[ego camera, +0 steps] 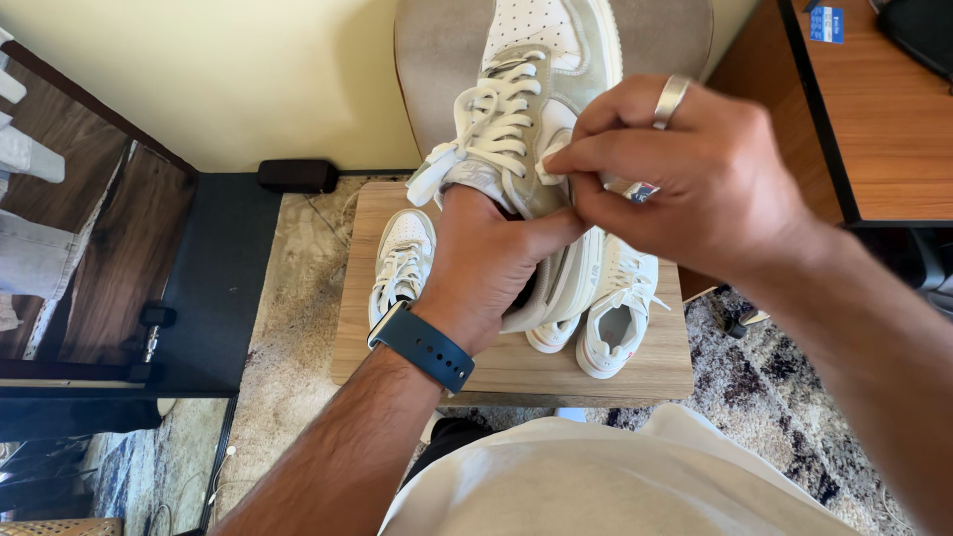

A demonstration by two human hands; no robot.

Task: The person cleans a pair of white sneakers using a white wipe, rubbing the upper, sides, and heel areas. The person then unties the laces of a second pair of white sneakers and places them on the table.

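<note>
A white and beige sneaker (526, 109) with white laces is held up in front of me, toe pointing away. My left hand (486, 268), with a blue band on its wrist, grips the sneaker around its heel and collar. My right hand (685, 169), wearing a silver ring, pinches the end of a white lace at the sneaker's top eyelets. Below, on a low wooden table (516, 372), stand two white sneakers, one at the left (402, 263) and one at the right (620, 318).
A beige padded chair (437, 69) stands behind the table. A wooden desk with a black frame (874, 129) is at the right. At the left are a black mat (213, 288) and a mirror edge. A patterned rug (774, 397) covers the floor.
</note>
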